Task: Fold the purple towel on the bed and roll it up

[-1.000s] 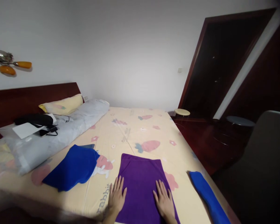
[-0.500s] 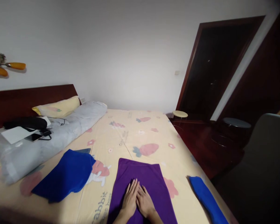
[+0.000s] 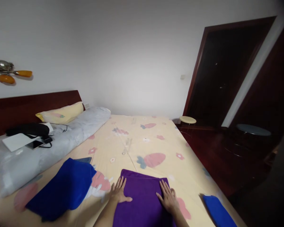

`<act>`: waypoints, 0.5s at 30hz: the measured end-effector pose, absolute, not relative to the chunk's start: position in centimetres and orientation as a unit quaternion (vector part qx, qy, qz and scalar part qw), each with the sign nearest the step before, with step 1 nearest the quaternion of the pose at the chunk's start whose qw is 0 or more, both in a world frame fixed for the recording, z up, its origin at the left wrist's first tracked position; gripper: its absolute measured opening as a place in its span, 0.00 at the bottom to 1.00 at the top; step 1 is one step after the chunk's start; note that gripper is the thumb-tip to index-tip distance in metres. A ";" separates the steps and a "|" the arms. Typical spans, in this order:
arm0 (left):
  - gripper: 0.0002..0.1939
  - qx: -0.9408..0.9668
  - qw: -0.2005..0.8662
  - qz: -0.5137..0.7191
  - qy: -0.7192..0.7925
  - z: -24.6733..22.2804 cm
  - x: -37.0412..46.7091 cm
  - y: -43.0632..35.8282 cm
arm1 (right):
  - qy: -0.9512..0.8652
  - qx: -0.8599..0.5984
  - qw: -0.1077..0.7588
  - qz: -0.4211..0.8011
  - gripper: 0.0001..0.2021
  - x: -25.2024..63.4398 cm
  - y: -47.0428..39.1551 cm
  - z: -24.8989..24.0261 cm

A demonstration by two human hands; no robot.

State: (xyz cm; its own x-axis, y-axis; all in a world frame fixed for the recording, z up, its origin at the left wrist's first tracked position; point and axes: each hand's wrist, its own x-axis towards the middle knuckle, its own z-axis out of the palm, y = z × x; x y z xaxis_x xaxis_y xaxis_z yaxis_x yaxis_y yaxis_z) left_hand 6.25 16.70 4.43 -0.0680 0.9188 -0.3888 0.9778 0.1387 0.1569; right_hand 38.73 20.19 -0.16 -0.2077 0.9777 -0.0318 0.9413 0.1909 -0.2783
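Observation:
A folded purple towel lies flat on the yellow bedsheet near the front edge of the bed. My left hand rests flat at the towel's upper left corner, fingers spread, partly on the sheet. My right hand lies flat at its upper right corner, fingers spread. Neither hand grips anything.
A blue towel lies crumpled to the left, another rolled blue towel at the right edge. A grey bolster carries a black bag, paper and phone. Small round tables stand by the dark doorway.
My hands, together at the towel's middle half a second ago, have slid apart to its far corners. The view has shifted slightly.

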 end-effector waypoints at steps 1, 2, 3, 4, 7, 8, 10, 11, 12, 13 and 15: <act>0.61 0.648 0.200 -0.074 0.731 4.5 6.1 16.8 | -0.759 -0.636 0.072 0.119 0.38 38.9 20.4 -0.2; 0.61 0.645 0.197 -0.075 0.734 4.5 5.9 16.9 | -0.752 -0.645 0.067 0.118 0.38 38.9 20.6 -0.2; 0.62 0.644 0.193 -0.073 0.737 4.5 5.9 17.0 | -0.747 -0.652 0.061 0.115 0.39 38.8 20.7 0.0; 0.61 0.645 0.188 -0.070 0.738 4.6 6.1 17.1 | -0.743 -0.658 0.056 0.109 0.38 38.6 20.7 0.2; 0.55 0.663 0.162 -0.042 0.729 4.1 7.9 16.4 | -0.743 -0.661 0.070 0.083 0.34 36.6 19.7 0.9; 0.51 0.679 0.147 -0.019 0.719 3.6 9.0 15.9 | -0.754 -0.646 0.085 0.080 0.32 35.6 18.9 1.0; 0.43 0.718 0.118 0.035 0.685 2.0 11.5 14.2 | -0.789 -0.596 0.113 0.095 0.29 33.5 16.7 0.5; 0.40 0.738 0.111 0.057 0.663 1.0 12.8 13.2 | -0.805 -0.569 0.121 0.112 0.28 32.4 15.5 0.0; 0.38 0.755 0.111 0.069 0.643 -0.2 14.0 12.0 | -0.817 -0.547 0.123 0.132 0.27 31.5 14.2 -0.7; 0.37 0.764 0.118 0.070 0.631 -1.5 15.0 10.8 | -0.824 -0.533 0.121 0.150 0.27 30.9 12.9 -1.6; 0.34 0.768 0.136 0.059 0.624 -4.3 16.1 8.4 | -0.828 -0.520 0.104 0.180 0.27 30.2 10.5 -3.5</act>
